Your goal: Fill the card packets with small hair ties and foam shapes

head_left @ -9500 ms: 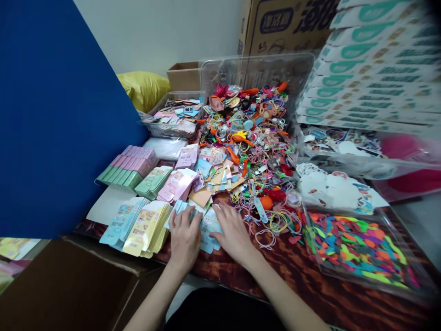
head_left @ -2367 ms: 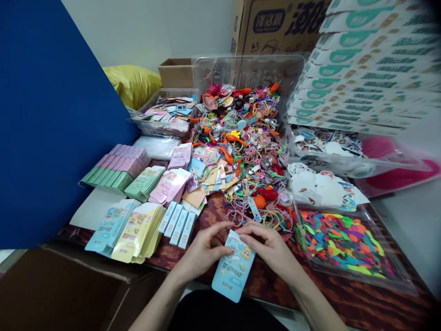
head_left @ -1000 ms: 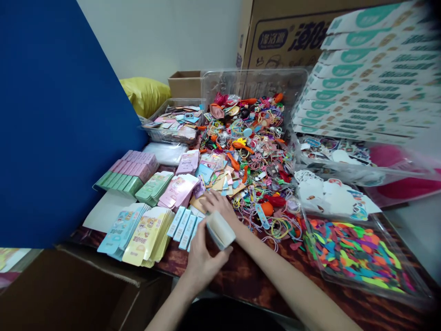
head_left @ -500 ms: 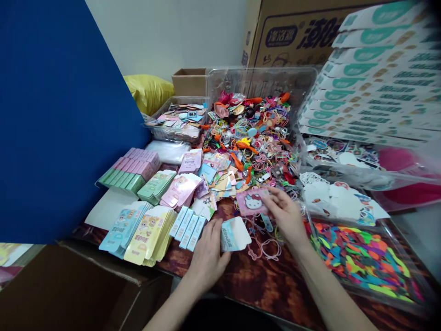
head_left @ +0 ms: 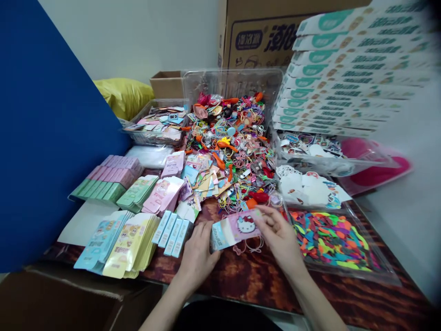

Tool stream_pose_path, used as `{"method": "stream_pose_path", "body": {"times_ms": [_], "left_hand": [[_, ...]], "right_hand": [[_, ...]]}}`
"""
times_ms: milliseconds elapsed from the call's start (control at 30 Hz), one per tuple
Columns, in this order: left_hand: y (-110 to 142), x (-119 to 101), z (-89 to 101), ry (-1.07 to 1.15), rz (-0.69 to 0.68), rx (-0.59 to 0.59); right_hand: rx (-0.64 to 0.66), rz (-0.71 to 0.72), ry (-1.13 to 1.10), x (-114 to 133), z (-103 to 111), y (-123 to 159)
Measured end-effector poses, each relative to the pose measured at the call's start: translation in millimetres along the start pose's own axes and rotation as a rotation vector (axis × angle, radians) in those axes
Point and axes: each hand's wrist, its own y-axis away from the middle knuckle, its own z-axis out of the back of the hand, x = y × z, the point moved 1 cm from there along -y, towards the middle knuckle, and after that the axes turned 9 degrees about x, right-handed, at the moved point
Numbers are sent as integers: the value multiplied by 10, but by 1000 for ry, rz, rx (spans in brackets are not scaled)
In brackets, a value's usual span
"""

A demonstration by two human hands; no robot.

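Note:
My left hand (head_left: 197, 258) grips a pale blue paper packet (head_left: 220, 236) at its lower end, just above the wood-patterned table top (head_left: 262, 285). My right hand (head_left: 278, 236) holds a pink Hello Kitty card (head_left: 245, 225) by its right end. The card's left end meets the packet's open mouth and looks slid partly inside. Several blue folded packets (head_left: 172, 237) lie flat beside my left hand. A loose heap of elastic bands, balloons and trinkets (head_left: 230, 138) spreads beyond both hands.
Stacks of yellow, blue, pink and green packets stand to the left. A clear tray of coloured paper shapes (head_left: 327, 243) sits right of my right hand. A tall stack of printed flat cartons (head_left: 337, 69) rises at the back right. A blue board (head_left: 44, 138) fills the left side.
My right hand has brought the pink card from the table's edge of the heap to the blue packet. The packet has turned flatter, and the view has shifted slightly left.

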Motion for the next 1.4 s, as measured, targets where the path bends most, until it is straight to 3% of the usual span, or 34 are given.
{"method": "stream_pose_path", "body": {"times_ms": [200,367,500,567,667,833,967,1033,1167,1400], "left_hand": [[-8,-39,-27,30,17,15],[16,-27,4,-10,30,32],[32,-75,37,-24,-9,140],[32,-105,37,-23,-8,158],[18,-143,24,8,-25,153],[-8,-136,57,106,-38,76],[7,-100,72,158,-27,69],[18,-95,63,186,-29,79],[41,-73,79,242,-8,80],[38,-8,113,313,3,78]], "right_hand": [[237,-77,164,-70,-158,36],[416,-44,450,86,7,-42],[676,-33,538,201,100,-157],[731,-44,554,216,59,-191],[635,-73,579,175,-92,-202],[303,7,452,35,-218,-347],[64,238,869,-89,-214,-691],[72,283,929,-161,-258,-852],[82,278,841,-232,-268,-1003],[49,185,462,-83,147,-824]]}}
